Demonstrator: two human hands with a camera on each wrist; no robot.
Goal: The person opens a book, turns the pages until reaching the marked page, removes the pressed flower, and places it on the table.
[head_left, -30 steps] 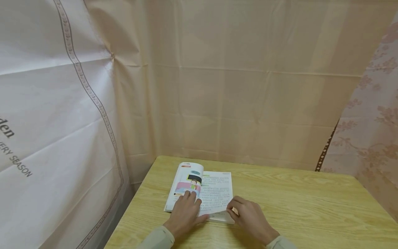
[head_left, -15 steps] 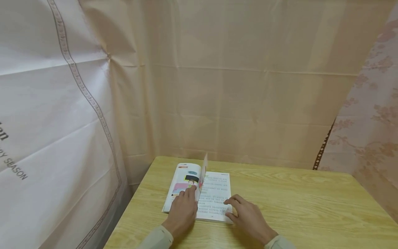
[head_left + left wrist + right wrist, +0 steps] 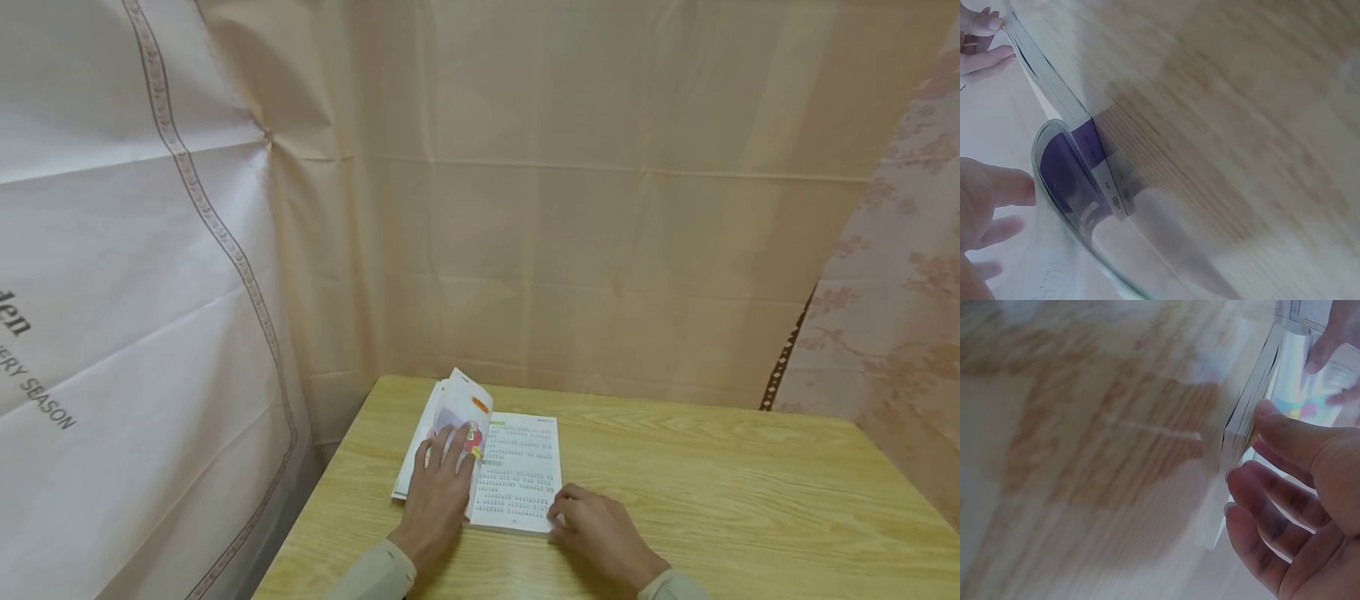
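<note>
An open book lies on the wooden table, its right page full of small print. On the left side, a curved page with a coloured cartoon picture stands partly raised from the leaves under it. My left hand rests on that page with straight, spread fingers. At the lower right corner, my right hand has its thumb and forefinger at the page edges, pinching them; its other fingers are loosely curled, as the right wrist view shows. In the left wrist view, the book's spine shows purple and white.
The wooden table extends to the right of the book. Beige cloth hangs behind it, white printed cloth at the left and pink floral cloth at the right.
The right hand let go of a lifted leaf, which swung upright and over to the left. The left hand now lies on it; the right hand's fingers have drawn in at the corner.
</note>
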